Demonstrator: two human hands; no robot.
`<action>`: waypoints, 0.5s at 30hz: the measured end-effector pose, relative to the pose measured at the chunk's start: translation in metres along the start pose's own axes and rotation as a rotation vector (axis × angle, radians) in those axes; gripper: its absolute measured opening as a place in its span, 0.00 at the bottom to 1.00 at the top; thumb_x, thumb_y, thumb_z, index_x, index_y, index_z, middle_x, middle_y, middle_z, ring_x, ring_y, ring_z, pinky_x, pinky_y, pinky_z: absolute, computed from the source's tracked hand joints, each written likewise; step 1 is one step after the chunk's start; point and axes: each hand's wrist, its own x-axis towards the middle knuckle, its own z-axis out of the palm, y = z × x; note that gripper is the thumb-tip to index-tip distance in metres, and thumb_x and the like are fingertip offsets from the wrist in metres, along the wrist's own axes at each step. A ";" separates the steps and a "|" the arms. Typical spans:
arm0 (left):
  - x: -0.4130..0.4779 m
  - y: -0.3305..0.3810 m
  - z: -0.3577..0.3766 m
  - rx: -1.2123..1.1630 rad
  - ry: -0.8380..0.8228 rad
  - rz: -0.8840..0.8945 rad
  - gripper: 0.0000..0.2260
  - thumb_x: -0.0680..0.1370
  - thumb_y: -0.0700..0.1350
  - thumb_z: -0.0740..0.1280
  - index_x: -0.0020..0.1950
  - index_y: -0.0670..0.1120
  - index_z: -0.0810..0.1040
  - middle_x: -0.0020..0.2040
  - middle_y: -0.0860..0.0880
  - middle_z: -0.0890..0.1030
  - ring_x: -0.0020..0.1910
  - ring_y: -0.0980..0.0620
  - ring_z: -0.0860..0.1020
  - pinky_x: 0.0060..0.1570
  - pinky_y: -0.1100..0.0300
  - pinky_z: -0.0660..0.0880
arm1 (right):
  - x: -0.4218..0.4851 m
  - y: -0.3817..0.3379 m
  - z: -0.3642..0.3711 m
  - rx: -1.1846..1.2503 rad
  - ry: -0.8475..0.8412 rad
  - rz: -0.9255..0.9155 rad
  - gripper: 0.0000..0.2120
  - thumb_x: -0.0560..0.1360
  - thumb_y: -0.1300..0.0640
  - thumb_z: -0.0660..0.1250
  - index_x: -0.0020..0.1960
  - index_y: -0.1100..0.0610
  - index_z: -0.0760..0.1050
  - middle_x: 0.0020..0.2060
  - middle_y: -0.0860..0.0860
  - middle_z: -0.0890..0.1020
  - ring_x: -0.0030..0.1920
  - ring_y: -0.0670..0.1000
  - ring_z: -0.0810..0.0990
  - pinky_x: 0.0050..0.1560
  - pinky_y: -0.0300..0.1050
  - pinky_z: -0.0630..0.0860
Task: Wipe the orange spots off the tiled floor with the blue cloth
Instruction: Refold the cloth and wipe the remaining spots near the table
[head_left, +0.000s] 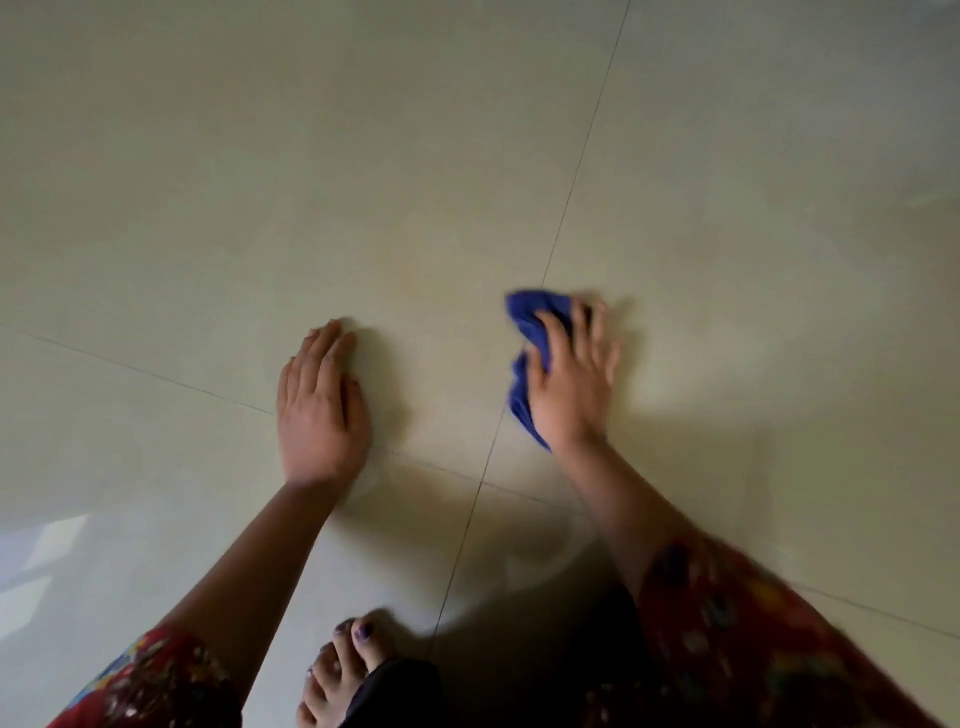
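My right hand (574, 379) presses a crumpled blue cloth (530, 332) flat on the pale tiled floor (363, 182), just right of a grout line. The cloth sticks out from under the fingers on the left and far side. My left hand (322, 400) rests palm down on the floor to the left, fingers together, holding nothing. I see no orange spots in this blurred view.
Dark grout lines (571, 192) cross near the hands. A bare foot (343, 670) with painted nails stands on the floor at the bottom centre. Red patterned sleeves (753, 639) cover both forearms near the frame's bottom.
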 end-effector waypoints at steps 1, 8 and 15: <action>0.002 0.001 0.001 0.011 0.007 -0.008 0.21 0.79 0.41 0.56 0.71 0.41 0.70 0.74 0.45 0.68 0.74 0.45 0.63 0.71 0.45 0.61 | -0.019 0.006 -0.001 0.012 0.037 0.038 0.25 0.77 0.49 0.59 0.74 0.49 0.64 0.77 0.56 0.60 0.77 0.59 0.54 0.74 0.62 0.53; 0.005 -0.002 0.003 -0.102 0.082 -0.025 0.20 0.79 0.37 0.56 0.70 0.40 0.70 0.72 0.43 0.71 0.72 0.45 0.67 0.72 0.50 0.63 | -0.055 -0.084 0.026 0.071 -0.087 -0.459 0.28 0.77 0.46 0.56 0.77 0.44 0.57 0.79 0.52 0.54 0.78 0.53 0.51 0.76 0.59 0.49; 0.004 -0.002 0.003 -0.114 0.087 -0.014 0.21 0.78 0.37 0.56 0.71 0.41 0.70 0.72 0.45 0.71 0.72 0.46 0.67 0.71 0.50 0.63 | 0.019 -0.020 0.010 0.013 0.052 0.149 0.27 0.77 0.46 0.57 0.76 0.46 0.61 0.77 0.55 0.60 0.77 0.55 0.56 0.76 0.59 0.48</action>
